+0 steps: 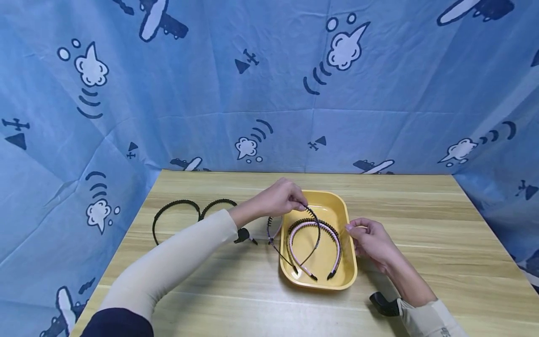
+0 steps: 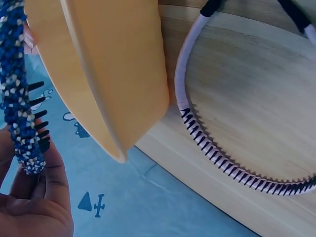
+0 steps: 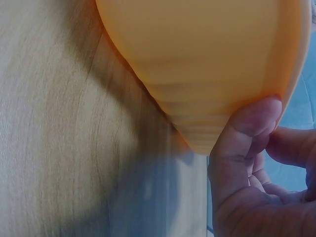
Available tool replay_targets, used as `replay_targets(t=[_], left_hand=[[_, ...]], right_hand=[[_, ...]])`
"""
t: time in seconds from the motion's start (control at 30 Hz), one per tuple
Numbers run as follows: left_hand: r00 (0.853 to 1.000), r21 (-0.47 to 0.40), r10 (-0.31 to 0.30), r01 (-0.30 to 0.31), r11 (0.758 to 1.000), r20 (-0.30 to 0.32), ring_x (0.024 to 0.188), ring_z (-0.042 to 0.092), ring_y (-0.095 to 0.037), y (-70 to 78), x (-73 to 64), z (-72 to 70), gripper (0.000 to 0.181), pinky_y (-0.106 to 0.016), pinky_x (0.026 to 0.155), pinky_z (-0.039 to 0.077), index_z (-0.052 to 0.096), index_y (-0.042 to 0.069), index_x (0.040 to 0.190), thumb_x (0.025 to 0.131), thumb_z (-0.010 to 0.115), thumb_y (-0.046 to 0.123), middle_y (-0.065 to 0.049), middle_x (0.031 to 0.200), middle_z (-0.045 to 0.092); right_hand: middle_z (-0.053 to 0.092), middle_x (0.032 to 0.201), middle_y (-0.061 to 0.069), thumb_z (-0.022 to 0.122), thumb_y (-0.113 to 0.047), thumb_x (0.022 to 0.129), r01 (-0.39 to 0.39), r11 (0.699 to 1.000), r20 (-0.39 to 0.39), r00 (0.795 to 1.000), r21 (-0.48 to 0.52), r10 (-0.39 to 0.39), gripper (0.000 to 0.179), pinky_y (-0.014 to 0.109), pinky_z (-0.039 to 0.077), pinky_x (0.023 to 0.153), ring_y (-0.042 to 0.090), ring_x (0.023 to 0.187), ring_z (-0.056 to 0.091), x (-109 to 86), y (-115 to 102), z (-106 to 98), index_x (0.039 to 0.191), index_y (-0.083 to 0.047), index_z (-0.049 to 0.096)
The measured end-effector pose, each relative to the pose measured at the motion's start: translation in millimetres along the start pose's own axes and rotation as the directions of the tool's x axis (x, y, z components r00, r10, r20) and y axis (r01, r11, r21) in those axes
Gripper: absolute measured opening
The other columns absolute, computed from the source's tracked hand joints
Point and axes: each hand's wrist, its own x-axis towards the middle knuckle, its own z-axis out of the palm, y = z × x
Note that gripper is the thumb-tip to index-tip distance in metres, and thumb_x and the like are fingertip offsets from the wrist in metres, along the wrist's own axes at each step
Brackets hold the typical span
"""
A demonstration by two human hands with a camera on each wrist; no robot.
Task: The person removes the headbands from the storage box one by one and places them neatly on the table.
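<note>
My left hand (image 1: 286, 195) pinches one end of a toothed headband (image 1: 318, 231) over the yellow tray (image 1: 353, 267). In the left wrist view this headband (image 2: 15, 89) shows a blue-and-white speckled cover and black teeth, its end between thumb and fingers. Lying inside the tray are a pink headband (image 1: 338, 255) and a dark headband (image 1: 333, 230), one against the other. At the tray's right side my right hand (image 1: 374, 243) grips the rim, thumb and fingers on either side of the wall in the right wrist view.
Left of the tray, a lavender headband (image 2: 181, 84) with black teeth lies on the wooden table (image 1: 421, 224). Two black headbands, one (image 1: 177, 202) farther left and another (image 1: 219, 201) beside it, are partly covered by the left arm. Blue patterned cloth (image 1: 278, 84) hangs behind.
</note>
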Motion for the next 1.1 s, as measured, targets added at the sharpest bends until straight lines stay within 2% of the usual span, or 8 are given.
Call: replay_targets(t=[0.37, 0.63, 1.0, 1.1], left_hand=[[0.999, -0.041, -0.039, 0.040, 0.998, 0.015, 0.070, 0.061, -0.006, -4.0, -17.9, -3.3, 0.011, -0.016, 0.067, 0.052, 0.083, 0.002, 0.102, 0.092, 0.078, 0.004, -0.009, 0.091, 0.081], [0.998, -0.073, -0.065, 0.066, 0.995, 0.015, 0.083, 0.074, -0.013, -11.0, -32.6, -0.8, 0.011, -0.016, 0.079, 0.058, 0.082, 0.001, 0.102, 0.093, 0.077, 0.003, -0.011, 0.098, 0.082], [0.994, -0.106, -0.107, 0.106, 0.989, -0.004, 0.085, 0.073, -0.012, -11.7, -43.2, -6.3, 0.014, -0.018, 0.078, 0.059, 0.082, 0.003, 0.106, 0.094, 0.077, 0.006, -0.010, 0.103, 0.082], [0.995, -0.108, -0.101, 0.099, 0.989, -0.009, 0.086, 0.074, -0.013, -11.4, -45.6, -8.2, 0.014, -0.018, 0.079, 0.059, 0.082, 0.002, 0.106, 0.094, 0.077, 0.006, -0.010, 0.103, 0.082]], right_hand=[[0.061, 0.077, -0.007, 0.053, -0.016, 0.110, -0.013, 1.000, -0.001, 1.000, -0.005, 0.013, 0.031, 0.023, 0.054, 0.057, 0.006, 0.065, 0.058, 0.2, 2.6, -0.2, 0.128, 0.008, 0.049], [0.060, 0.077, -0.007, 0.053, -0.018, 0.110, -0.014, 1.000, 0.000, 1.000, -0.019, 0.014, 0.031, 0.024, 0.053, 0.057, 0.006, 0.066, 0.056, 1.3, 1.6, -1.1, 0.129, 0.007, 0.049], [0.060, 0.076, -0.007, 0.053, -0.018, 0.111, -0.009, 1.000, 0.005, 1.000, -0.023, 0.009, 0.033, 0.024, 0.053, 0.057, 0.007, 0.064, 0.055, 0.5, 0.9, -2.0, 0.130, 0.009, 0.047], [0.060, 0.076, -0.007, 0.053, -0.018, 0.110, -0.011, 1.000, 0.004, 1.000, -0.025, 0.011, 0.035, 0.024, 0.053, 0.057, 0.007, 0.065, 0.055, 0.1, 0.8, -1.8, 0.131, 0.009, 0.047]])
